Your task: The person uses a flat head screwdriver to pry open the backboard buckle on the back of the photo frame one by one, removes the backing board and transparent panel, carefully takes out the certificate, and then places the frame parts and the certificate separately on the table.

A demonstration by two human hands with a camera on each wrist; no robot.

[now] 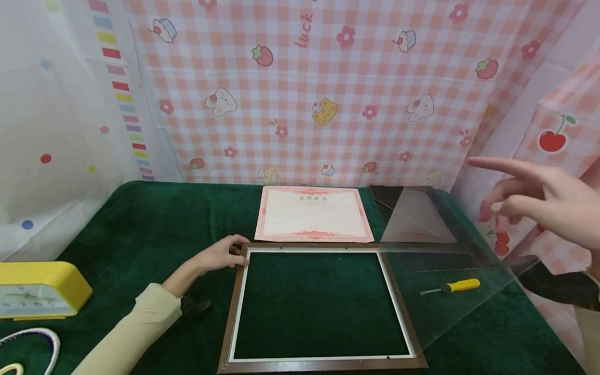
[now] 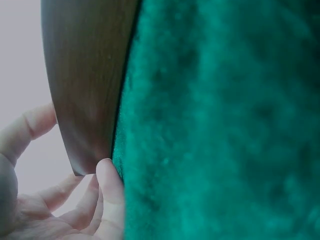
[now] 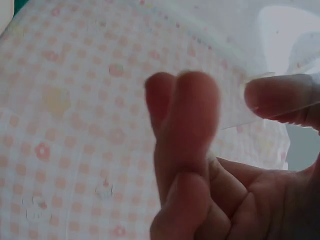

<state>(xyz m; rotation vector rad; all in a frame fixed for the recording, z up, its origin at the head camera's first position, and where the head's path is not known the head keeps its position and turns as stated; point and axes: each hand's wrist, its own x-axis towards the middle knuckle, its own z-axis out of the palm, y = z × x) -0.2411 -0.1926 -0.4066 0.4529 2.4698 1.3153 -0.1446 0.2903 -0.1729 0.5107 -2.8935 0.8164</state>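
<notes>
A brown picture frame with a white inner edge lies on the green cloth. My left hand grips its far left corner; the left wrist view shows thumb and fingers around the brown wood. To the right, a clear sheet slants across the frame's right side, a pale reflection on it. My right hand is raised at the right, index finger extended and the other fingers curled. Close up, the sheet's edge runs by the thumb of that hand, which appears to pinch it.
A certificate sheet lies behind the frame, with a dark board to its right. A yellow-handled screwdriver shows through the clear sheet. At the left stand a yellow clock and some white rings. A checked curtain hangs behind.
</notes>
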